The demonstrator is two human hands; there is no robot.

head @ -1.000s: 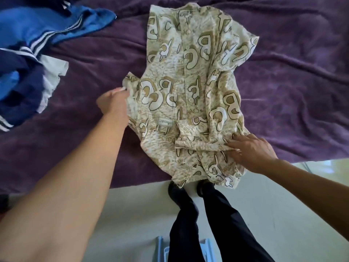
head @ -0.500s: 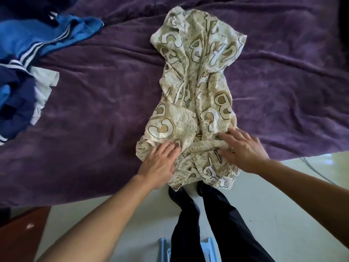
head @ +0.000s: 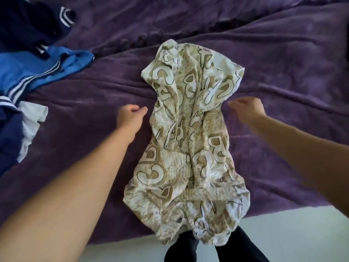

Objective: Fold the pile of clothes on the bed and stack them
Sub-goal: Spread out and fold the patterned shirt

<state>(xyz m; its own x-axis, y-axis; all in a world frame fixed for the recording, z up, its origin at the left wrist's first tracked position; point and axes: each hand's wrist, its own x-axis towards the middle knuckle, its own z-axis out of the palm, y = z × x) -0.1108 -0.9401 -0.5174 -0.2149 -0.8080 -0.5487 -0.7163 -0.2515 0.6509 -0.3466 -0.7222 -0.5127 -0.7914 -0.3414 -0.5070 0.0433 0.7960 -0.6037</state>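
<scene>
A cream shirt with tan letter prints lies lengthwise on the purple bed cover, folded narrow, its near end hanging over the bed edge. My left hand hovers just left of the shirt's middle, fingers loosely curled and holding nothing. My right hand is just right of the shirt, blurred, fingers apart and empty. Neither hand touches the fabric.
A pile of blue and navy clothes with white stripes and a white garment lies at the left of the bed. The bed's near edge meets pale floor. My dark-trousered legs stand below the shirt.
Both hands have let go of the shirt's near end and moved up the bed to either side of its middle. The left side of the shirt was folded inward earlier.
</scene>
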